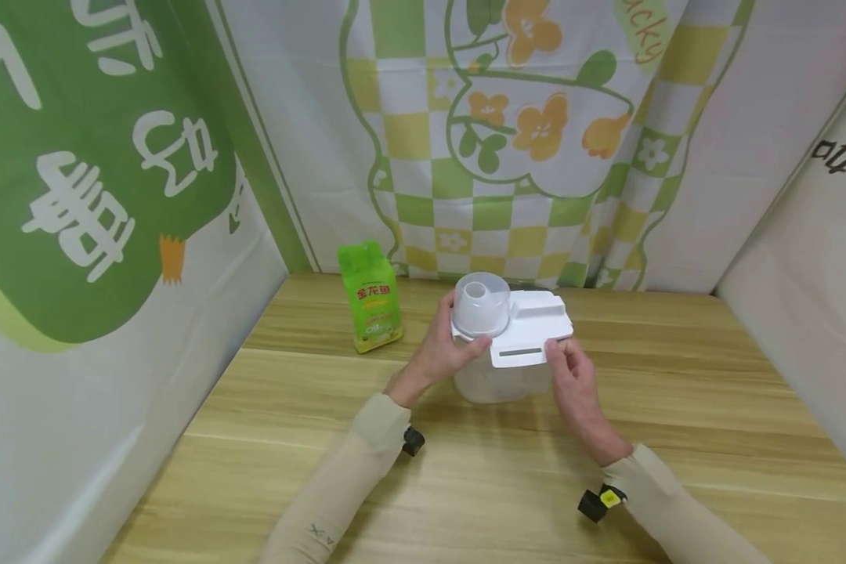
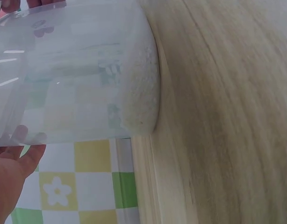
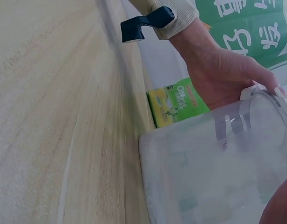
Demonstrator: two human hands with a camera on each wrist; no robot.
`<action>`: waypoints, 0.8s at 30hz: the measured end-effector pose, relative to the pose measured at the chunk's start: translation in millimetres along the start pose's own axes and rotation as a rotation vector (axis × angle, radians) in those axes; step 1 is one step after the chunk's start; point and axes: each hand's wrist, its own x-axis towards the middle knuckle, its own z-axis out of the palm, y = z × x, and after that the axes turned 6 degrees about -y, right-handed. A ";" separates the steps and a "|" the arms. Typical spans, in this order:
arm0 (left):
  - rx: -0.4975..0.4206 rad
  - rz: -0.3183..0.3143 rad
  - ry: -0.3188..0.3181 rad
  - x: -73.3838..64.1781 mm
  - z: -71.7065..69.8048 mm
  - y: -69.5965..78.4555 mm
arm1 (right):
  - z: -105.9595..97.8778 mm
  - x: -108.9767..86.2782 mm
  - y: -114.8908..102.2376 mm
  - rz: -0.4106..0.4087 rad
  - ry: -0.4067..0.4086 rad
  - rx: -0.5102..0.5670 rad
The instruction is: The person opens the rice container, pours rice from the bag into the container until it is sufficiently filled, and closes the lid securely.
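Note:
A clear plastic storage container (image 1: 497,384) stands upright on the wooden table, with a thin layer of pale grains (image 2: 142,88) along its bottom. Its white lid (image 1: 525,337) is on top, with a handle and a front slot. A clear measuring cup (image 1: 481,305) sits upside down on the lid's left part. My left hand (image 1: 442,345) grips the container's left side at lid height, thumb at the front edge and fingers round behind. At the lid's front right corner, my right hand (image 1: 576,384) pinches the edge with thumb and curled fingers.
A green and yellow packet (image 1: 374,301) stands upright on the table (image 1: 465,486), left of the container. Behind it hangs a checked, flowered curtain (image 1: 479,211). Printed cloth walls (image 1: 254,258) border the left and right sides.

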 end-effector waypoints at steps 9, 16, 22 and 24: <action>-0.058 -0.031 -0.022 0.8 -4.3 1.9 | -1.9 -2.1 -1.8 -0.002 -0.027 -0.020; -0.009 -0.087 0.037 3.3 -3.6 11.3 | -6.5 -6.1 -2.8 -0.032 -0.051 -0.065; 0.021 -0.077 0.066 5.1 -1.6 17.0 | -12.6 -6.8 -3.9 -0.016 -0.030 -0.101; 0.037 -0.074 0.077 5.6 -0.4 17.8 | -14.4 -5.9 -4.3 -0.013 -0.019 -0.101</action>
